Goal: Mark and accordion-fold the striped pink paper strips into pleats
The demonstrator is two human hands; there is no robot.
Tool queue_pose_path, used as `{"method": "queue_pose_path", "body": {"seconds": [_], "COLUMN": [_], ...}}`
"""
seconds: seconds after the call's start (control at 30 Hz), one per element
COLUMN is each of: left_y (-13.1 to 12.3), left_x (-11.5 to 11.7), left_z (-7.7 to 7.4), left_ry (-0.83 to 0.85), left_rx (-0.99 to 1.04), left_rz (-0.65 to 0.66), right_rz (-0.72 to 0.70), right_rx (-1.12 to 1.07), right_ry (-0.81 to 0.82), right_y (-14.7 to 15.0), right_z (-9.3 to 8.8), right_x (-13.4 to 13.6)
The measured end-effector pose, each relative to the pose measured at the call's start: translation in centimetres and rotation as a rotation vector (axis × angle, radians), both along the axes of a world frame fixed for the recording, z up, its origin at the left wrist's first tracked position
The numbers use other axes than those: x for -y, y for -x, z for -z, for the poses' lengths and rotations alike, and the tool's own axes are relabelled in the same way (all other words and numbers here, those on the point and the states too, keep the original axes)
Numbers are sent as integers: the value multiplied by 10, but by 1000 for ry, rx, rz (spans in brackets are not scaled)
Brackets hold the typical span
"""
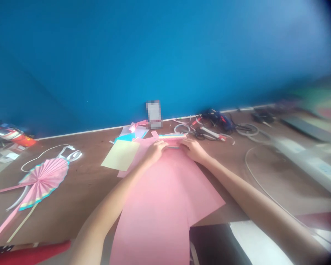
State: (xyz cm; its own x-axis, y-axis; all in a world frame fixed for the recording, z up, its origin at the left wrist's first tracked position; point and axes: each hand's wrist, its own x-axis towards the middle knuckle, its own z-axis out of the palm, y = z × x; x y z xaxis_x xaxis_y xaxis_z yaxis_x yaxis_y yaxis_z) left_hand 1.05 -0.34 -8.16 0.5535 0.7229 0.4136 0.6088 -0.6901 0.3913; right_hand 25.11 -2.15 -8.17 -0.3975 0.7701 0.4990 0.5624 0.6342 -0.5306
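A long sheet of pink paper stretches from the near edge of the view up to my two hands. At its far end, a narrow folded band with blue and yellow edging lies across the paper. My left hand grips the left end of this fold, fingers bent over it. The right end is pinched by my right hand, fingers curled down. Both hands are closed on the paper, and fine finger detail is blurred. A pale yellow sheet lies left of my left hand.
A pleated pink paper fan with paper strips lies at left on the brown table. A blue-handled tool and coiled cable sit near the blue wall. A white power strip is at right.
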Motion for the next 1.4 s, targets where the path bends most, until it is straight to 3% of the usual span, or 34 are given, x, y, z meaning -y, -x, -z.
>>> {"method": "queue_pose_path", "body": {"seconds": [0.2,0.73,0.93,1.17,1.4], "left_y": [0,-5,-8,-11,-11], "left_x": [-1,2,3,4,11], "left_z": [2,-2,-5,-4,-8], "left_ry": [6,-113,-152,-111,-21], "left_rx": [80,-123,-191,-208,-203], "left_rz": [23,-33,30,32,-1], "right_rz": [45,9,6,33,-49], "right_rx": [-63,-54,23,272,282], "right_ry": [64,-33,-66,-137,-138], "right_y": [-2,-1,-1,4,5], "right_z": [-2,-4,-4,-4,-8], "right_x": [-4,-1,-1,1,4]}}
